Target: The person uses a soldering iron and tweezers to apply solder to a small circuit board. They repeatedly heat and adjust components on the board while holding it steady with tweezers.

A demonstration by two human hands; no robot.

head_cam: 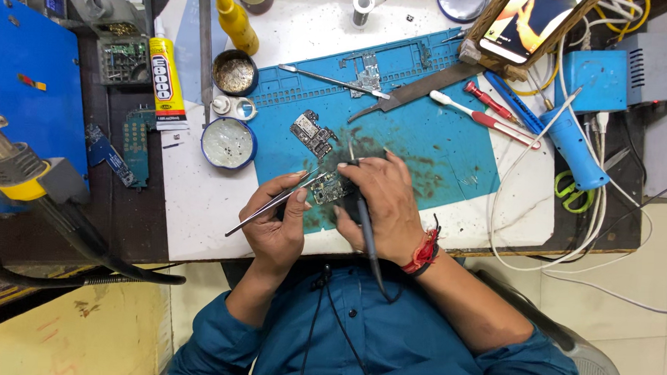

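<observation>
Left hand (276, 222) grip pinched on tweezers (273, 203), right hand (381, 204) grip closed on soldering iron (365, 226), both at small circuit board (329, 188) on blue mat (425, 139). Second board (312, 133) just above; flux tin (229, 143), glue tube (166, 79) left on desk (198, 204).

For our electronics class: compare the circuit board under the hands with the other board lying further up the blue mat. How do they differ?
The near board is worked on: the left hand puts tweezers to it and the right hand a corded iron; the far board lies untouched. The near board is partly hidden, the far one fully visible. Both rest on the mat.
</observation>
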